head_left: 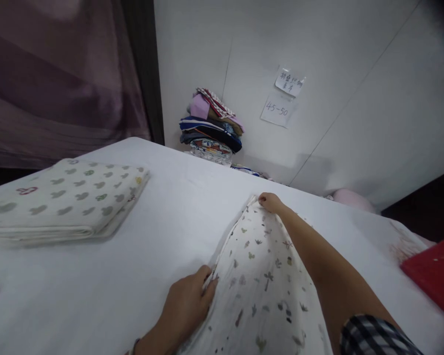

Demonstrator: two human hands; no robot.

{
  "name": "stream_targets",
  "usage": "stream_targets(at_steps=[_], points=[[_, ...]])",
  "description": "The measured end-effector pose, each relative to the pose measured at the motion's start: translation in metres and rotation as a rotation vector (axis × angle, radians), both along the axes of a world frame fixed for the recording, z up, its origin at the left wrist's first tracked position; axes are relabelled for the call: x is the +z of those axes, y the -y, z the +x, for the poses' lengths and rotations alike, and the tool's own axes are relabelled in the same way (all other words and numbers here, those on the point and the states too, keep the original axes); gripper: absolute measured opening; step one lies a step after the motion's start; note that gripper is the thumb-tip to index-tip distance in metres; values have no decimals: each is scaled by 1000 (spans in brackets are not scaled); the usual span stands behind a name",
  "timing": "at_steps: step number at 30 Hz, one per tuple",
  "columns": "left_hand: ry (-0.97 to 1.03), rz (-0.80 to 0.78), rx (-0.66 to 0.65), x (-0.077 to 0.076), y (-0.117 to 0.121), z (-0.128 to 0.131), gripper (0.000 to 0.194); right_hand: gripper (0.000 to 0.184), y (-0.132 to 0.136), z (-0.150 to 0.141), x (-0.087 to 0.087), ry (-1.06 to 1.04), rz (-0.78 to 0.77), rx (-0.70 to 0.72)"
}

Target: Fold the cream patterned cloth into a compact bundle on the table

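A white cloth printed with small plants and trees lies in front of me and runs off the bottom of the view. Its left edge is pinched by my left hand, thumb and fingers closed. Farther off, my right hand grips the cloth's far corner, with the forearm stretched along its right side. To the left rests a folded white blanket with grey shapes and a few coloured ones, apart from both hands.
A white-covered table carries the fabrics. Behind it, a stack of folded clothes stands against the wall below two paper notes. Red fabric lies at the right edge. A mauve curtain hangs at the left.
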State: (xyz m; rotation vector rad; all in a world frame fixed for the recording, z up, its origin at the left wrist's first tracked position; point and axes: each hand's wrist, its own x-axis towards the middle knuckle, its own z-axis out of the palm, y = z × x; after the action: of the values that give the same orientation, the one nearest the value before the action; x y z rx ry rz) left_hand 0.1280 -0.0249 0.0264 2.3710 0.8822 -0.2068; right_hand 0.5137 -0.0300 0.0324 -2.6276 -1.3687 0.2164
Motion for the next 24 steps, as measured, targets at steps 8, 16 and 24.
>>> stream_targets(at_steps=[8, 16, 24], points=[[10, 2, 10, 1, 0, 0, 30, 18, -6, 3, 1, -23, 79, -41], [20, 10, 6, -3, 0, 0, 29, 19, -11, 1, -11, -40, 151, -98], [24, -1, 3, -2, 0, 0, 30, 19, -13, 2, -14, -15, 139, -56]])
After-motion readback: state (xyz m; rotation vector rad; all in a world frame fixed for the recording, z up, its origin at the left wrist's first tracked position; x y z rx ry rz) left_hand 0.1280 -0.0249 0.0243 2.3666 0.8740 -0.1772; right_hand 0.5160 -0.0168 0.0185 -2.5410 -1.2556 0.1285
